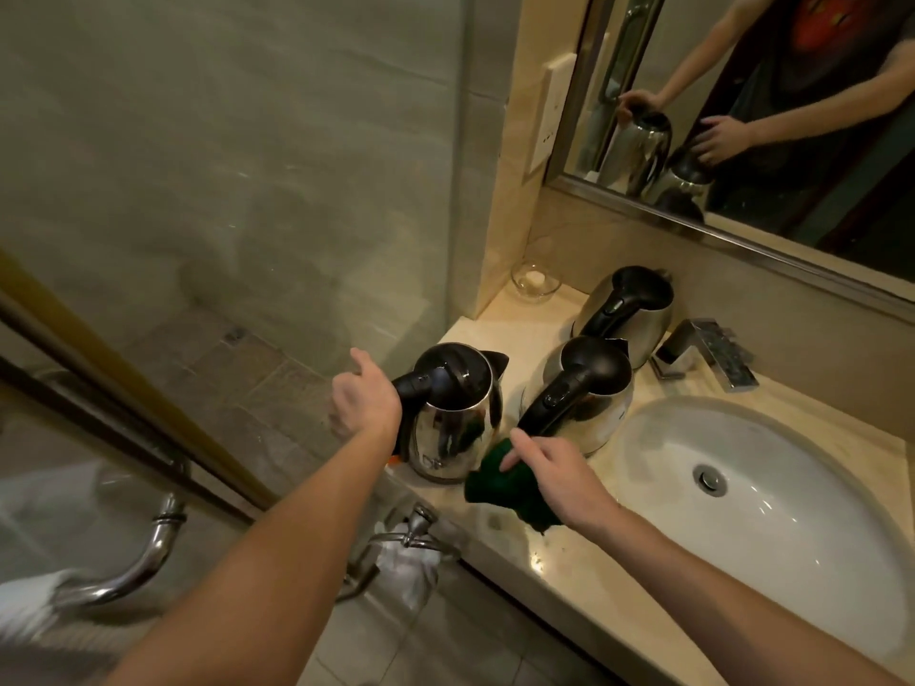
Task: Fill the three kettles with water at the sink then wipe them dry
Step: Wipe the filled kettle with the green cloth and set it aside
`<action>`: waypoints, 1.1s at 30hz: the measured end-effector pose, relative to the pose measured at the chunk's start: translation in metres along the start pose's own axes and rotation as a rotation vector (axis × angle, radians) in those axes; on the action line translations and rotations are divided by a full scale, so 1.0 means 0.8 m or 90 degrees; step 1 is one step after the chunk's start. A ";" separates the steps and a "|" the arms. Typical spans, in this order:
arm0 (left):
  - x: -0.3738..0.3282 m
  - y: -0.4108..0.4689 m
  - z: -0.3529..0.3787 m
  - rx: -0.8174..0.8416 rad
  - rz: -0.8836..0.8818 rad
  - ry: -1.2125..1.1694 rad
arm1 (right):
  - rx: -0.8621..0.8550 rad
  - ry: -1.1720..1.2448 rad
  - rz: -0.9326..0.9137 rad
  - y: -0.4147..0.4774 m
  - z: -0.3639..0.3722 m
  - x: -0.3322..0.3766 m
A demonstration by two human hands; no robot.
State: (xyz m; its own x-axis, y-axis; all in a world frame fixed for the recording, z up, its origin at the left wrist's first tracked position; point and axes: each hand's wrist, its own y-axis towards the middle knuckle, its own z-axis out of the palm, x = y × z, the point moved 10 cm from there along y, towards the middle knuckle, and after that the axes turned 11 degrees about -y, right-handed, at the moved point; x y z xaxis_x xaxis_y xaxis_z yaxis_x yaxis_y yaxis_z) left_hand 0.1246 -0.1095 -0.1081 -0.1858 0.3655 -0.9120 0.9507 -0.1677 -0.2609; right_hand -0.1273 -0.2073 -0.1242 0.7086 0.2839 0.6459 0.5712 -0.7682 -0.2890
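your left hand (366,403) grips the kettle (453,438), right hand (552,470) pinches the cloth (510,490) low on its side, so hold it steady and wipe upward all round

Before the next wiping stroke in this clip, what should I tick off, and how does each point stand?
1. Left hand grips the handle of the left kettle: ok.
2. Right hand holds the green cloth at that kettle's lower side: ok.
3. Left kettle upright on the countertop: ok.
4. Its lid closed: not ok, it stands open.
5. Water inside it: cannot tell.
6. Middle kettle and far kettle closed: ok.
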 end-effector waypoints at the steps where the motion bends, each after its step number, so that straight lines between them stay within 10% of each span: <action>1: 0.000 0.001 0.001 0.001 0.002 -0.001 | -0.035 0.050 -0.027 -0.002 -0.014 0.025; 5: -0.004 0.000 0.000 0.011 0.010 -0.002 | -0.188 0.121 -0.162 -0.005 -0.079 0.119; 10: -0.002 0.002 0.002 0.020 0.011 -0.013 | -0.181 -0.176 -0.284 0.022 -0.060 0.191; 33: -0.002 0.007 0.006 0.029 0.038 0.036 | -0.168 -0.369 -0.111 -0.010 -0.003 0.067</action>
State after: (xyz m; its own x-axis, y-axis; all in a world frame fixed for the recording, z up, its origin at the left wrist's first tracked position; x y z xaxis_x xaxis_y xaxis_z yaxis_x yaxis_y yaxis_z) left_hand 0.1293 -0.1158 -0.1099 -0.1139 0.4046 -0.9074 0.9469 -0.2321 -0.2224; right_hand -0.0948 -0.1873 -0.0854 0.7655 0.6231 0.1608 0.6293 -0.7770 0.0153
